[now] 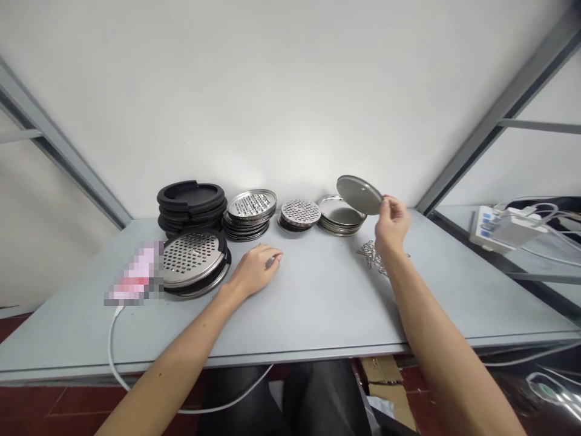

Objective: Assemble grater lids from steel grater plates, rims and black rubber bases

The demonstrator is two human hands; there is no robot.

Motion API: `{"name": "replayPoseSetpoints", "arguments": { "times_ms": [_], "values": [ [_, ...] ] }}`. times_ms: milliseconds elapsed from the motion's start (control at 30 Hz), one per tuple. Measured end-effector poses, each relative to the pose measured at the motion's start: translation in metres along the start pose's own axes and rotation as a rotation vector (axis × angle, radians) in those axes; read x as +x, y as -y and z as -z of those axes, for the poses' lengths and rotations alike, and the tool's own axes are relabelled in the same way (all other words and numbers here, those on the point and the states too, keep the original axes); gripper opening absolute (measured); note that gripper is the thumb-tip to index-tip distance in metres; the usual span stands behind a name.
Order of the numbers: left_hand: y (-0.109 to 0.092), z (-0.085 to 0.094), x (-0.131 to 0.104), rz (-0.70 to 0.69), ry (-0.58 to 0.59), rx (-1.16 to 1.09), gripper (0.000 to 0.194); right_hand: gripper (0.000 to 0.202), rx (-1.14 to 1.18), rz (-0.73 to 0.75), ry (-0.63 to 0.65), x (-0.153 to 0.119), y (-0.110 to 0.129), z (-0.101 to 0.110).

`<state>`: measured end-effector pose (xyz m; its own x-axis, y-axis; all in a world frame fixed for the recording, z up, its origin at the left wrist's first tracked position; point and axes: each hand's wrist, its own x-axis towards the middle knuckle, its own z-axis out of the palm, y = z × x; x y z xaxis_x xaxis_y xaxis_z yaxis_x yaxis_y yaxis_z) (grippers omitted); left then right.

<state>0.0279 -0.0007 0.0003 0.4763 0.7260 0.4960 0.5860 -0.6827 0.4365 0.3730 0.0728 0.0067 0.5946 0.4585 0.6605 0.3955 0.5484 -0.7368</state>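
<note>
My right hand (393, 223) pinches the edge of a round metal plate (361, 194), which is lifted and tilted over a stack of similar metal plates (342, 212). Below my right wrist lies a small heap of metal clips or wire pieces (373, 257), partly covered by the arm. My left hand (258, 269) rests above the table with its fingers curled and thumb near the fingertips; nothing shows in it. Nearest to that hand is a pile of round grater discs (190, 257) with black rims. Farther back stand two more stacks of grater discs (252, 204), (300, 212).
Black round rings or bases (190, 200) are stacked at the back left. A blurred-out pink device (134, 275) with a white cable (110, 345) lies on the left of the grey table (308, 315). A power strip (503, 229) with cables sits beyond the right frame post.
</note>
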Motion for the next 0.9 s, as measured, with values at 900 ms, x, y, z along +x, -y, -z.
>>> {"name": "replayPoseSetpoints", "arguments": {
  "times_ms": [900],
  "values": [
    [-0.012,0.021,0.001,0.114,0.132,-0.422,0.072,0.019,0.374,-0.179,1.123,-0.078,0.093,-0.019]
  ]
}}
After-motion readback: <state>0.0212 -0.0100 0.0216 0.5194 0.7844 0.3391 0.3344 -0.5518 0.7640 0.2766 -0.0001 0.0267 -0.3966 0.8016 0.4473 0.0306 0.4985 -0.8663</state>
